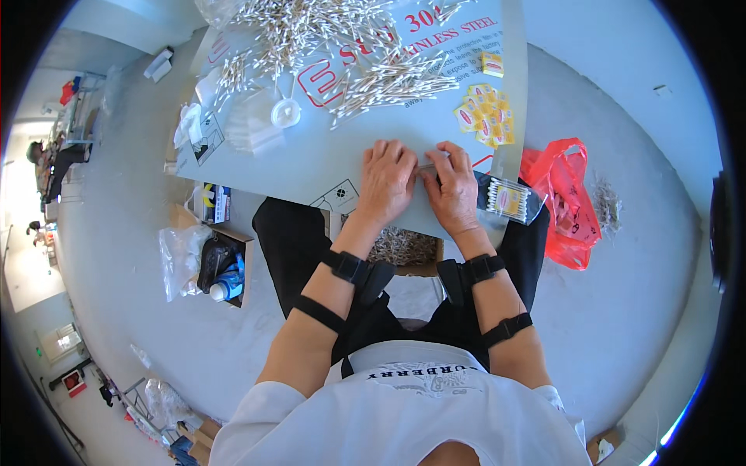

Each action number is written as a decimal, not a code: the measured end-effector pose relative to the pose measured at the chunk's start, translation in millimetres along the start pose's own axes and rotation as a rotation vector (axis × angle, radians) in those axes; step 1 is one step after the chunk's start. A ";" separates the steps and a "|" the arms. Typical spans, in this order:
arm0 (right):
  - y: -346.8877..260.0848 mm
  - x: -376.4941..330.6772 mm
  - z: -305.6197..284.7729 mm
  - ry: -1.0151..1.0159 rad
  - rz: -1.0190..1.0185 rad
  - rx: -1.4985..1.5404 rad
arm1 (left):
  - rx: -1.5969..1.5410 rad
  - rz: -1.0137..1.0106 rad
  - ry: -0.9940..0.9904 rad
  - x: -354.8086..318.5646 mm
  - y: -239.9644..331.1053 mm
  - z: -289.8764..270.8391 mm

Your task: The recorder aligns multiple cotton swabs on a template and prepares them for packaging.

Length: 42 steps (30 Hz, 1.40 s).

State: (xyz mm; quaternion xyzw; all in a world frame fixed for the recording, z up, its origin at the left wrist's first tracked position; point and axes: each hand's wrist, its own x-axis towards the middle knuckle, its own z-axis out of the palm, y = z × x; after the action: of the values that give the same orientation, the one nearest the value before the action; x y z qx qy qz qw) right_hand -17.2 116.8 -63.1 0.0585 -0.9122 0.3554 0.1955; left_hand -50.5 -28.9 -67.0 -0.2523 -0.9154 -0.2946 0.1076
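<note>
Packet (509, 199) points rightward — long axis crosswise (slightly slanted) — beside right hand (453, 189).

Grey floor (637, 326) — pale wall (622, 39) along right — bright light (22, 175) far left.

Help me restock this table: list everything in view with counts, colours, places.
Table: 1, grey, centre
Cotton swabs: uncountable, white tips, table's far side
Swab pack: 1, transparent, near right corner
Cards: uncounted pile, yellow, table's right
Card bundle: 1, yellow, beyond cards
Plastic films: uncounted, transparent, table's left
Round lid: 1, white, beside films
Carrier bag: 1, red, floor right
Cardboard boxes: 2+, brown, below table, left
Bottle: 1, blue, left box
Person: 1+, black trousers, far left
Left hand: 1, bare, near edge
Right hand: 1, bare, alongside
</note>
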 end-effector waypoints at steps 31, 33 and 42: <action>3.6 -9.2 6.5 -0.027 0.013 0.072 | -0.065 -0.179 0.128 76.7 -35.8 -3.1; 3.6 -8.5 4.9 -0.005 0.012 0.092 | 0.034 -0.132 0.101 67.7 -9.5 5.7; -1.1 -6.6 8.0 -0.025 0.026 0.097 | 0.130 -0.218 0.161 49.7 -9.7 25.9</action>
State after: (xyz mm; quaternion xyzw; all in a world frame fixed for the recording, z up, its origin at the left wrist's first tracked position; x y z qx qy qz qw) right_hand -13.4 110.4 -70.3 0.0606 -0.8969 0.4010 0.1766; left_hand -99.1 -0.6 -75.4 -0.1196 -0.9429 -0.2639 0.1641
